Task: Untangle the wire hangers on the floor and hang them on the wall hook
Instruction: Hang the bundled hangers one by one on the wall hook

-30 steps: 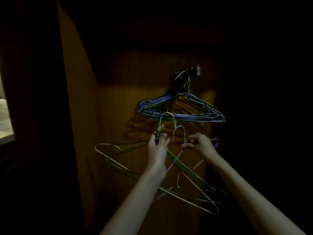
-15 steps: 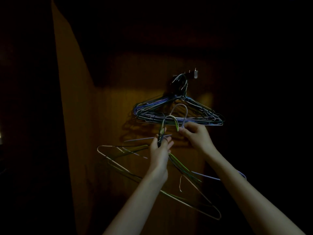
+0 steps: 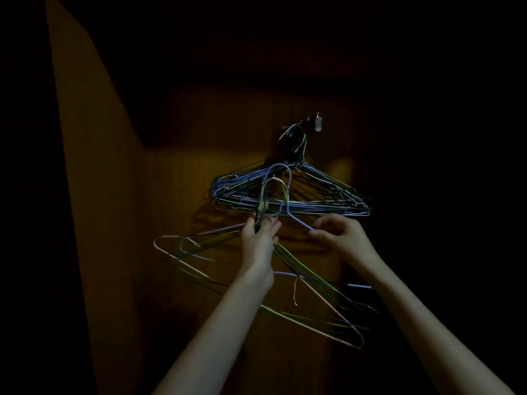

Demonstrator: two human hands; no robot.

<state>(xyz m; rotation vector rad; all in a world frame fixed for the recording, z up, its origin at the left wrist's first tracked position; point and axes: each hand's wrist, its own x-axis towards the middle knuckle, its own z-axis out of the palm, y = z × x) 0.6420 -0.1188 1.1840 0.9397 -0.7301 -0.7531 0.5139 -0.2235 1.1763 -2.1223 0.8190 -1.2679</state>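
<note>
Hangers [image 3: 285,280] of thin wire hang bunched from the left hand [image 3: 258,238], its grip pinching their necks; right hand [image 3: 339,233] pinches a lilac hanger's [image 3: 296,220] shoulder; light, springy, snag-prone, best held at the necks; wall hook [image 3: 312,126] above, already loaded.

A: Where's the hook [image 3: 312,127]?
B: Twelve o'clock on the wall [image 3: 199,132], hung hangers [image 3: 328,192] below it.
A: And the hands?
B: Beneath those. Left hand [image 3: 259,238] at nine, right hand [image 3: 340,233] at three, loose hangers [image 3: 310,283] at six.
</note>
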